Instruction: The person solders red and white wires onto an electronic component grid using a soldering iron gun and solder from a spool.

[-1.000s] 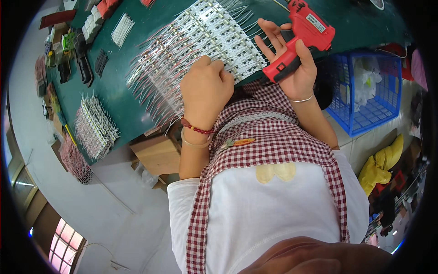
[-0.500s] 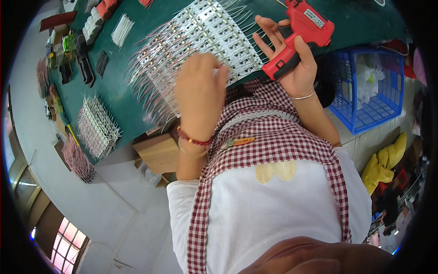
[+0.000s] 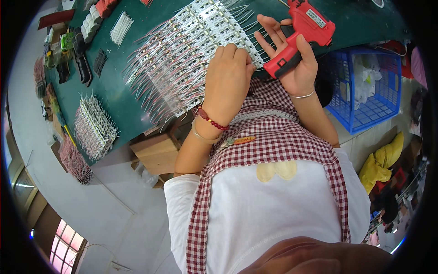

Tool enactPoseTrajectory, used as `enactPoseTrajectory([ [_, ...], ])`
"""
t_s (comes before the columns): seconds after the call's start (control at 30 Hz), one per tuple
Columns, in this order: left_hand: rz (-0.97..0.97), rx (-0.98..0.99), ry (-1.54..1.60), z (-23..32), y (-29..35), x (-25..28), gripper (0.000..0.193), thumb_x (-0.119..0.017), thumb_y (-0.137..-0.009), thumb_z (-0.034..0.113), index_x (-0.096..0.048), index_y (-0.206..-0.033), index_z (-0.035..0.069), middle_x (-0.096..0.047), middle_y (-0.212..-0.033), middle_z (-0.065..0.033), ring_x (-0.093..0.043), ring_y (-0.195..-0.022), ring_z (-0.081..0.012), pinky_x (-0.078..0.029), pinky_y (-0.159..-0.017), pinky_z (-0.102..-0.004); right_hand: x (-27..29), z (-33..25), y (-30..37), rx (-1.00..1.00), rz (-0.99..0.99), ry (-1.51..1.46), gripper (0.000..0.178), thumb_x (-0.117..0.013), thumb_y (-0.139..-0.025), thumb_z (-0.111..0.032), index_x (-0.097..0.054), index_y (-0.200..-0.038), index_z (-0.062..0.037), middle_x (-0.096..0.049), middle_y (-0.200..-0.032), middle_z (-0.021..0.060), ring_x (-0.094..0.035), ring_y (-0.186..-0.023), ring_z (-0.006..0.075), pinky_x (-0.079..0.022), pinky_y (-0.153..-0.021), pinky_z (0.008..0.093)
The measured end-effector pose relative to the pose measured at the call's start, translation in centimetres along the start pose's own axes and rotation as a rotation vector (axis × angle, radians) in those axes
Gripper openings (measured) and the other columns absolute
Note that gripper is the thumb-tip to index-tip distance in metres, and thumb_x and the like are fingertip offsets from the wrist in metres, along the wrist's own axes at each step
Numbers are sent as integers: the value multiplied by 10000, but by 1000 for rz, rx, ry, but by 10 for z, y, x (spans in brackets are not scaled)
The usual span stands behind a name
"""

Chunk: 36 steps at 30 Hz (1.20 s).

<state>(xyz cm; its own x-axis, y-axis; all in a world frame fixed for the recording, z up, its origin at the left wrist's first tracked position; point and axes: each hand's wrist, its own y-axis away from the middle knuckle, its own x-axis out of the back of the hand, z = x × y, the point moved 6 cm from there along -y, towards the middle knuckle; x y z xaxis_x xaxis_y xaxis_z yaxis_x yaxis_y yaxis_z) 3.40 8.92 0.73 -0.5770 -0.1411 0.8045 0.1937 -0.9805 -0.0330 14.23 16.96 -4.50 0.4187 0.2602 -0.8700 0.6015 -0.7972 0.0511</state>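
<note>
A red and black glue gun rests in my right hand. Its handle lies across the palm under the thumb, while the other fingers are partly extended. My left hand is closed, thumb against curled fingers, at the near edge of a sheet of small circuit boards. Whatever those fingers pinch is too small or hidden to make out. The white sheet carries rows of dark and light components. Thin red and white wires fan out from its left side, and more wires stick out on the right.
A dark green table bears a wired board stack, white sticks, dark sticks and a black-handled tool on the left. Below the table stand a blue crate at right and a cardboard box at left.
My left hand has moved right and slightly away from me along the board sheet, its fingers still closed. The right hand holds the glue gun in nearly the same place.
</note>
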Motion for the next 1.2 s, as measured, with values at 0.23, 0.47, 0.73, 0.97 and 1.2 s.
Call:
enactPoseTrajectory([
  [0.23, 25, 6, -27, 0, 1, 1, 121, -661, -756, 42, -555, -804, 8, -529, -764, -130, -531, -740, -309, -450, -647, -396, 0, 0, 0, -3, -1, -4, 363, -492, -956, -286, -461, -1242, -65, -440, -1356, 230, -264, -1394, 358, -184, -1155, 517],
  [0.47, 289, 202, 175, -19, 32, 3, 216, -604, -769, -44, -543, -970, 8, -527, -776, -131, -538, -734, -296, -449, -656, -392, -1, -2, -1, 5, -21, 24, 362, -490, -959, -293, -460, -1242, -69, -443, -1350, 227, -262, -1395, 356, -184, -1156, 512],
  [0.73, 226, 265, -90, -27, 41, 21, 239, -601, -795, -17, -533, -1024, 2, -537, -847, -151, -560, -784, -309, -460, -676, -398, -1, -2, -1, 3, -23, 29, 370, -486, -961, -303, -455, -1247, -70, -437, -1354, 232, -262, -1395, 354, -183, -1148, 538],
  [0.97, 209, -16, -104, 10, 28, 15, 220, -682, -725, 9, -564, -908, 44, -519, -928, -112, -531, -840, -295, -429, -714, -400, -2, -1, -1, -1, -24, 31, 367, -473, -964, -300, -455, -1250, -70, -433, -1359, 235, -265, -1393, 356, -188, -1146, 536],
  [1.2, 108, -156, -107, 7, 32, -16, 211, -722, -685, 60, -566, -824, 84, -513, -875, -62, -510, -839, -255, -389, -722, -375, -3, -1, 1, -7, -2, 16, 368, -477, -962, -301, -450, -1247, -69, -436, -1351, 242, -266, -1392, 358, -186, -1145, 542],
])
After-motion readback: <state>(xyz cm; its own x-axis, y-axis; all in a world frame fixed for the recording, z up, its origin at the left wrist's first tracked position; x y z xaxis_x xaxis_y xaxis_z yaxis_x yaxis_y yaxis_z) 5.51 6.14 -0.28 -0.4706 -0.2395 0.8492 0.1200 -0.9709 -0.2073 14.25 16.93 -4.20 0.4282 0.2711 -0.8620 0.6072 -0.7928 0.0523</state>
